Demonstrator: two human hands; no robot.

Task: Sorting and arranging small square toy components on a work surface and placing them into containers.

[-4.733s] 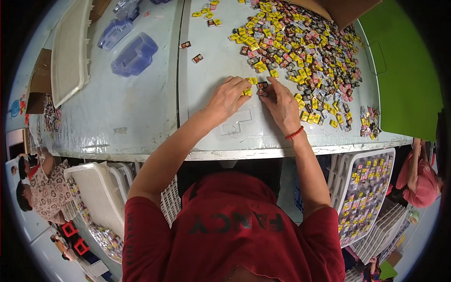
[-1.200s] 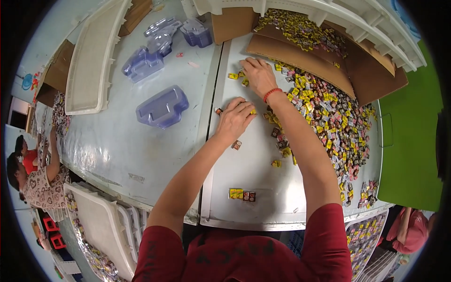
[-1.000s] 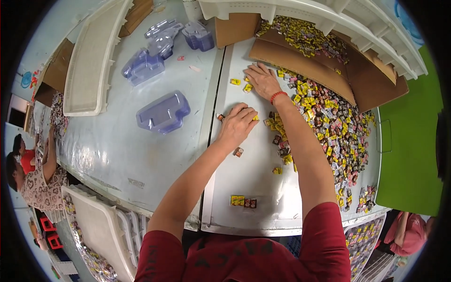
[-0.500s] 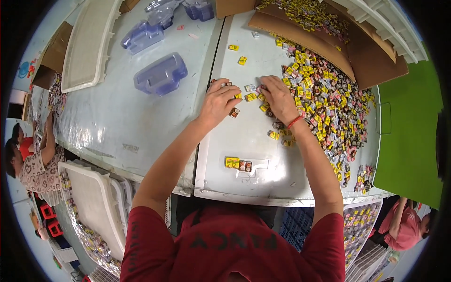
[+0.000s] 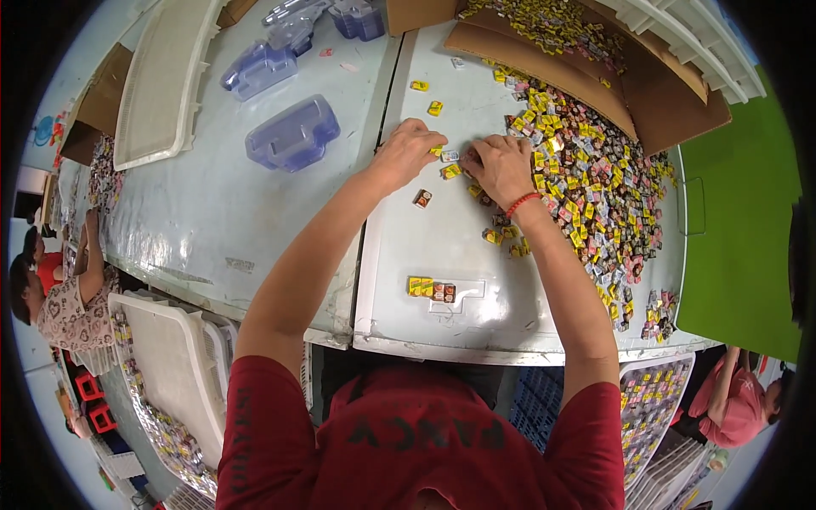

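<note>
- Left hand [image 5: 404,157], left of the pile [image 5: 599,204]: fingers half curled beside a yellow pack [image 5: 437,150]; cannot tell whether gripped.
- Right hand [image 5: 506,166], at the pile's left edge: fingers bent, hold unclear.
- Brushing the pile could scatter packs.

Angled the left forearm [image 5: 319,242] and the right forearm [image 5: 568,285] forward and inward. Held the left hand [image 5: 406,156] palm down with fingers [image 5: 429,138] bent rightward, and curled the right hand [image 5: 505,168] near it, turned leftward.
</note>
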